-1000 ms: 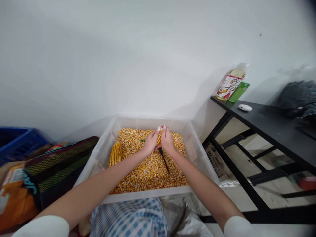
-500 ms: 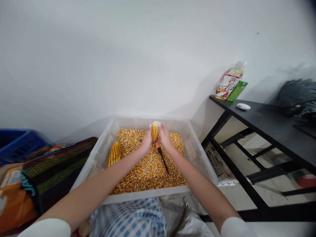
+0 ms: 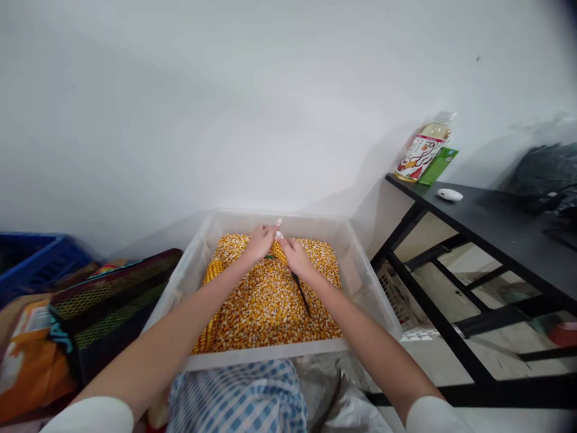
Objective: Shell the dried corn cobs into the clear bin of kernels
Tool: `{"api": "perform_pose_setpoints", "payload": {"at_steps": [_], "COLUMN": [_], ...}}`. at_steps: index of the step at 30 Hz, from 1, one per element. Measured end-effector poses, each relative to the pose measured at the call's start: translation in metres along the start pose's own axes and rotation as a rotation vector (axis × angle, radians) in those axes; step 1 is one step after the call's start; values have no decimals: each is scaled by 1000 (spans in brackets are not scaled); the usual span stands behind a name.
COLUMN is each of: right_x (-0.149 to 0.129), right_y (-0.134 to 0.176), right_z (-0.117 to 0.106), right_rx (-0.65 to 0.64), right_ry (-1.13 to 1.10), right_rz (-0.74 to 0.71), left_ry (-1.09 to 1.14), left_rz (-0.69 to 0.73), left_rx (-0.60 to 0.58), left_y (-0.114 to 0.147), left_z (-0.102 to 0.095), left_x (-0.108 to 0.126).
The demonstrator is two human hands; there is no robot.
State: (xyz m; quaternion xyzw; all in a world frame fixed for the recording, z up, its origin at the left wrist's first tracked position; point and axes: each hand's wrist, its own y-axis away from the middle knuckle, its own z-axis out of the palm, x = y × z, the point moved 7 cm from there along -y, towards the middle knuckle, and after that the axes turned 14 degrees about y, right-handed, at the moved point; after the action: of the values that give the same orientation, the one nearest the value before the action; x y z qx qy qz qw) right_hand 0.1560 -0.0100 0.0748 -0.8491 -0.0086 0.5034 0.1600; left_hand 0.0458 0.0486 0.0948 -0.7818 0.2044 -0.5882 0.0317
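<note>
Both hands are together over a clear plastic bin [image 3: 365, 288] of loose corn kernels [image 3: 270, 307]. Between them is a corn cob [image 3: 279, 252], mostly covered by the fingers. My left hand [image 3: 261, 242] closes around its upper left side. My right hand [image 3: 295, 257] grips it from the right, thumb toward the top end. Below the right hand, a thin, dark, pointed tool [image 3: 302, 296] lies on the kernels; its upper end is hidden. More whole corn cobs [image 3: 211, 274] rest along the bin's left side, partly behind my left forearm.
A black table [image 3: 505, 222] on the right holds a bottle [image 3: 421, 150], a green packet [image 3: 439, 165] and a small white device [image 3: 449, 195]. At the left are a blue crate [image 3: 40, 258] and a mesh bag [image 3: 112, 307]. Blue checked cloth [image 3: 243, 397] lies nearest me.
The cob has gone from upright to tilted, its top leaning left. My left hand has shifted slightly left and up over it, and the fingers now cover more of the cob.
</note>
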Motion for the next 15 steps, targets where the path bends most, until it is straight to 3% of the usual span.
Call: {"api": "perform_pose_setpoints", "payload": {"at_steps": [4,9,12,15], "right_x": [-3,-3,-4,-10], "right_y": [4,7,9,11], "right_z": [10,12,11,8], "right_rx": [-56,-88,-94,-84], "right_ry": [67,72,155,190], "right_rz": [-41,-71,-93,-131], "left_ry": [-146,-144,-201,-240], "left_rz": [-28,-164,-126,-53], "left_rx": [-92,-138,-135,-57], "left_y": [4,2,0,1], "left_z": [1,-5,-5,-5], "left_x": [-1,-14,-13,-9]}}
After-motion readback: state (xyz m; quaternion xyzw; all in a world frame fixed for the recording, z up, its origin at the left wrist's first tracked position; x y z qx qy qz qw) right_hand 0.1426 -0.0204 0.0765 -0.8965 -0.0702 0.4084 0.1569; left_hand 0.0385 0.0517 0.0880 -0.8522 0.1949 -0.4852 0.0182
